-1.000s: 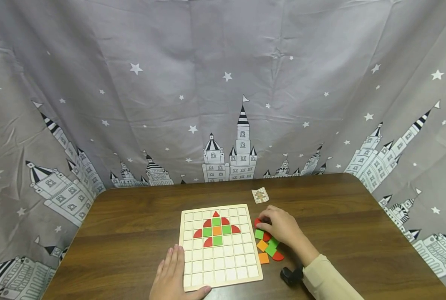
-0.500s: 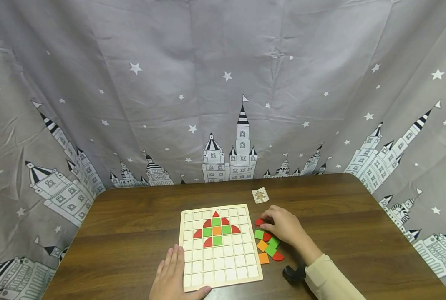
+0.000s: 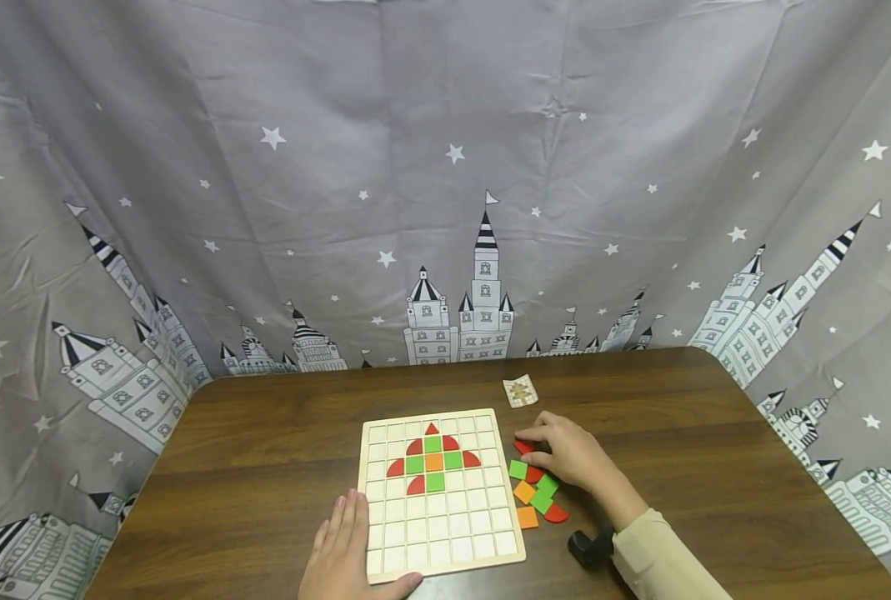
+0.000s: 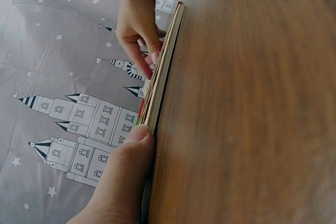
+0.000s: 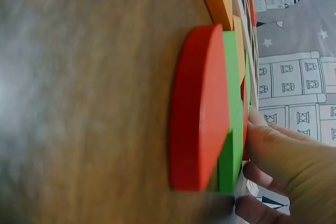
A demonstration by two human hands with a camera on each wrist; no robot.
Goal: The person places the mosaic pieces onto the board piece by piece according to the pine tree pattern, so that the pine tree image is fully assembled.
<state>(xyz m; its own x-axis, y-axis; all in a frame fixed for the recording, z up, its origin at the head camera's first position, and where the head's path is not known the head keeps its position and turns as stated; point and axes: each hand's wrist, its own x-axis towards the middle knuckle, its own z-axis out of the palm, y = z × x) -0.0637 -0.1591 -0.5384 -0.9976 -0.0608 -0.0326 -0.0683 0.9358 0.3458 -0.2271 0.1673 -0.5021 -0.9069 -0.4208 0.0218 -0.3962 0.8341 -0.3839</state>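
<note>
A pale wooden grid board (image 3: 437, 529) lies on the table, with red, green and orange tiles set in its upper half. My left hand (image 3: 347, 550) rests along its left edge, fingers straight, thumb at the near corner. In the left wrist view the thumb (image 4: 134, 150) touches the board's edge (image 4: 163, 72). Right of the board, my right hand (image 3: 568, 454) pinches a red tile (image 3: 523, 447) between thumb and forefinger, low at the table; the fingers partly cover its shape. Loose beside it lie green tiles (image 3: 541, 500), orange tiles (image 3: 527, 517) and a red quarter-round tile (image 3: 555, 513).
A small pattern card (image 3: 520, 391) lies behind the board's far right corner. A black device (image 3: 589, 550) sits at the right wrist. The brown wooden table (image 3: 265, 450) ends at a grey curtain (image 3: 445, 208) printed with castles and stars.
My right hand has shifted slightly right, and the red tile at its fingertips has moved right and turned a little. The left hand and the board have stayed in place.
</note>
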